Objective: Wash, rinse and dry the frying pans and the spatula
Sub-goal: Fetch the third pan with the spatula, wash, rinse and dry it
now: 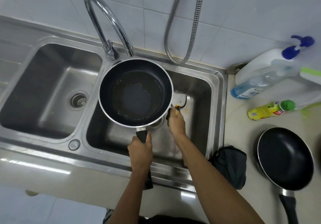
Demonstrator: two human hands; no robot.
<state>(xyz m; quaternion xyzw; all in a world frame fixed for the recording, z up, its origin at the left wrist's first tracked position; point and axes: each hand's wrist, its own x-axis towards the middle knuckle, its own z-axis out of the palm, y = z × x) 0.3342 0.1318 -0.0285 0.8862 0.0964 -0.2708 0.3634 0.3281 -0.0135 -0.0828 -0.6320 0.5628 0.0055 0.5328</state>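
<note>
Now left hand (139,150) grips handle of frying pan (135,91), held level over right sink basin (199,84). Right hand (175,122) curled round spatula (179,99) low in basin. Beside sink, second frying pan (284,159) on counter (243,128).

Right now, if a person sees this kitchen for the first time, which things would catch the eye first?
The dark frying pan draws the eye first: the left hand grips its handle and holds it over the right basin of the steel sink, with a little liquid in it. Beside it the right hand holds what looks like the stained spatula. A second pan sits on the counter at the right.
</note>
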